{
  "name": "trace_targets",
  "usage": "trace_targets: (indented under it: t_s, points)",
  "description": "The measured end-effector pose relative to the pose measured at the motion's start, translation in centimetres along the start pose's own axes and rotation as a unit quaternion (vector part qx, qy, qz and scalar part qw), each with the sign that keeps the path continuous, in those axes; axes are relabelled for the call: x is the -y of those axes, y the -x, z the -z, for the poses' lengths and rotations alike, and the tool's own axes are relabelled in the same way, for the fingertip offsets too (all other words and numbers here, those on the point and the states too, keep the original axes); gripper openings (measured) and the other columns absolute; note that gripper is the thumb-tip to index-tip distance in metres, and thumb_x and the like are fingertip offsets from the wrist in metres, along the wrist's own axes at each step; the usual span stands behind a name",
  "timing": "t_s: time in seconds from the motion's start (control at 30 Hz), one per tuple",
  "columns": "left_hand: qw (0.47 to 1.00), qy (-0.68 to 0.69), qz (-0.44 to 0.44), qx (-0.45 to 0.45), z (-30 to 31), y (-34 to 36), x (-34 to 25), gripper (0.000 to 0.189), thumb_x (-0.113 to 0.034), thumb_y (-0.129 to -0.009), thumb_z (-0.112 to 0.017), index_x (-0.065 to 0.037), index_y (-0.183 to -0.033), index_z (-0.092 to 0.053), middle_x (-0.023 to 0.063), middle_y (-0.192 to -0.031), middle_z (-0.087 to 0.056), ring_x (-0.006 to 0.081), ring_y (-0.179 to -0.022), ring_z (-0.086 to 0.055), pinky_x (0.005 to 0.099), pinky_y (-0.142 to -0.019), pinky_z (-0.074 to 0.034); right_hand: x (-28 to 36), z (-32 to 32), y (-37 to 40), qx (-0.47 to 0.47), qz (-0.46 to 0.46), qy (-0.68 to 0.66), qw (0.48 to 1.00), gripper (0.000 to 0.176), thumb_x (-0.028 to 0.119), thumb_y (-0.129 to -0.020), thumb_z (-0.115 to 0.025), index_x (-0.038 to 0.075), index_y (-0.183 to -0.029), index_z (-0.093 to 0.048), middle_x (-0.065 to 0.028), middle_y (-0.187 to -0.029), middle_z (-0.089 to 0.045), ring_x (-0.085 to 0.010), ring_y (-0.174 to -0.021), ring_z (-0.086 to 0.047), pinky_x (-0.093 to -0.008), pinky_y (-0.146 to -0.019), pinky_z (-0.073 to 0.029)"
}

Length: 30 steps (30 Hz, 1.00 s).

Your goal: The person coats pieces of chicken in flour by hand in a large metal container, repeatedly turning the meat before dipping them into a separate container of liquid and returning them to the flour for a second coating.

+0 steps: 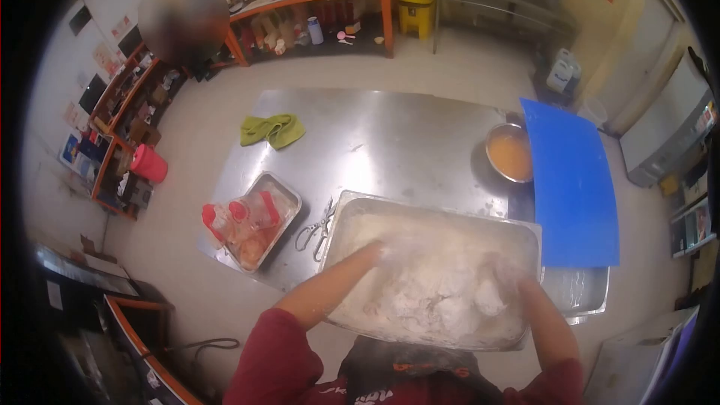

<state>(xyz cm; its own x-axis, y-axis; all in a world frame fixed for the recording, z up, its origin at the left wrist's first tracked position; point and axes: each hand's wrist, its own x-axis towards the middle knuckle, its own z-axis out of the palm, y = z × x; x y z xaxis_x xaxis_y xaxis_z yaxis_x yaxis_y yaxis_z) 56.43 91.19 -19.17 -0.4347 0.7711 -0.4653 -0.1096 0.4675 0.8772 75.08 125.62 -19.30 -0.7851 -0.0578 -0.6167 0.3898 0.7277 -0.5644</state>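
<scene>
A large metal tray of white flour lies at the table's near edge, with flour-coated pieces heaped in its middle and right. My left hand is in the flour at the tray's left side, its fingers blurred and hidden by flour. At the right side my right hand is beside a coated lump; flour and blur hide its fingers too. Scissors lie just left of the tray. Further left, a smaller metal tray holds plastic bags with red parts.
A green cloth lies on the steel table. At the right are a bowl of orange liquid, a blue board and another metal tray partly under it. A person, blurred, is at the back left.
</scene>
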Motion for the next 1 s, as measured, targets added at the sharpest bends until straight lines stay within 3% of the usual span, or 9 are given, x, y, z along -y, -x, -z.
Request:
trace_targets:
  t_s: [0.1, 0.2, 0.37, 0.53, 0.67, 0.77, 0.8, 0.87, 1.0]
  points:
    - [0.961, -0.27, 0.064, -0.011, 0.6, 1.4, 0.3, 0.025, -0.032, -0.107, -0.052, -0.009, -0.109, -0.062, 0.0046, -0.1, -0.062, 0.0174, -0.092, -0.059, 0.0362, -0.078, -0.051, 1.3, -0.6, 1.5, 0.045, -0.076, 0.032, 0.996, 0.054, 0.027, -0.099, -0.061, 0.006, -0.148, -0.049, -0.0156, -0.143, -0.056, -0.0281, -0.133, -0.051, -0.0391, -0.115, -0.04]
    - [0.937, -0.341, 0.08, 0.01, -2.3, 2.9, 0.7, 0.025, -0.033, -0.107, -0.052, -0.009, -0.107, -0.062, 0.0042, -0.098, -0.062, 0.0172, -0.091, -0.059, 0.0361, -0.077, -0.051, 2.7, -2.4, 3.1, 0.071, -0.086, 0.005, 0.994, 0.051, 0.027, -0.101, -0.059, 0.005, -0.146, -0.051, -0.0157, -0.141, -0.057, -0.028, -0.131, -0.052, -0.039, -0.114, -0.041]
    - [0.996, -0.006, 0.06, 0.06, -6.4, 4.4, 1.6, 0.026, -0.033, -0.107, -0.052, -0.01, -0.105, -0.062, 0.0035, -0.095, -0.062, 0.0169, -0.088, -0.059, 0.036, -0.074, -0.052, 6.0, -6.4, 3.1, 0.076, -0.052, -0.178, 0.98, 0.047, 0.028, -0.103, -0.055, 0.002, -0.142, -0.053, -0.0158, -0.137, -0.059, -0.0277, -0.127, -0.055, -0.0389, -0.112, -0.043]
    - [0.937, 0.335, 0.096, 0.025, -9.6, 0.8, 2.3, 0.026, -0.034, -0.107, -0.052, -0.01, -0.102, -0.062, 0.0029, -0.092, -0.062, 0.0166, -0.086, -0.06, 0.0359, -0.072, -0.052, 8.0, -7.9, 0.6, -0.001, -0.044, -0.289, 0.956, 0.044, 0.029, -0.106, -0.052, 0.0, -0.139, -0.055, -0.016, -0.133, -0.061, -0.0275, -0.124, -0.058, -0.0387, -0.109, -0.046]
    - [0.914, 0.387, 0.109, -0.047, -8.1, 1.0, 4.5, 0.027, -0.034, -0.107, -0.052, -0.01, -0.101, -0.062, 0.0024, -0.09, -0.062, 0.0164, -0.084, -0.06, 0.0358, -0.07, -0.053, 8.0, -2.9, 4.9, -0.044, -0.022, -0.212, 0.976, 0.043, 0.03, -0.108, -0.049, -0.001, -0.136, -0.057, -0.0161, -0.13, -0.063, -0.0273, -0.121, -0.06, -0.0386, -0.108, -0.048]
    - [0.991, 0.094, 0.035, -0.093, -2.2, 2.0, 6.6, 0.031, -0.035, -0.108, -0.049, -0.006, -0.115, -0.06, 0.0065, -0.106, -0.065, 0.0177, -0.096, -0.06, 0.0362, -0.086, -0.051, 8.6, 0.7, 7.5, -0.06, -0.067, -0.142, 0.986, 0.043, 0.031, -0.109, -0.047, -0.003, -0.135, -0.058, -0.0162, -0.128, -0.064, -0.0272, -0.119, -0.062, -0.0386, -0.106, -0.049]
    - [0.989, -0.105, 0.022, -0.102, -1.1, 2.8, 6.3, 0.034, -0.033, -0.108, -0.047, -0.004, -0.121, -0.058, 0.0092, -0.111, -0.065, 0.0192, -0.103, -0.059, 0.0365, -0.092, -0.049, 8.7, 1.4, 7.4, -0.063, -0.106, -0.115, 0.986, 0.043, 0.031, -0.11, -0.046, -0.003, -0.134, -0.059, -0.0162, -0.127, -0.065, -0.0271, -0.118, -0.062, -0.0385, -0.106, -0.049]
    - [0.906, -0.407, 0.039, -0.111, 0.1, 3.5, 5.3, 0.038, -0.032, -0.108, -0.046, -0.002, -0.128, -0.057, 0.012, -0.118, -0.064, 0.0209, -0.111, -0.059, 0.037, -0.099, -0.047, 8.0, 1.3, 6.0, -0.048, -0.155, -0.043, 0.986, 0.043, 0.03, -0.11, -0.045, -0.003, -0.135, -0.057, -0.0161, -0.129, -0.062, -0.027, -0.12, -0.06, -0.0388, -0.107, -0.048]
    - [0.899, -0.431, 0.075, -0.01, -2.7, 3.2, 3.3, 0.041, -0.034, -0.109, -0.045, -0.002, -0.131, -0.055, 0.0127, -0.123, -0.062, 0.0217, -0.115, -0.057, 0.0373, -0.102, -0.045, 5.8, -2.6, 4.0, 0.029, -0.135, -0.026, 0.99, 0.041, 0.025, -0.109, -0.045, 0.001, -0.142, -0.05, -0.0155, -0.141, -0.05, -0.0269, -0.131, -0.049, -0.0399, -0.112, -0.041]
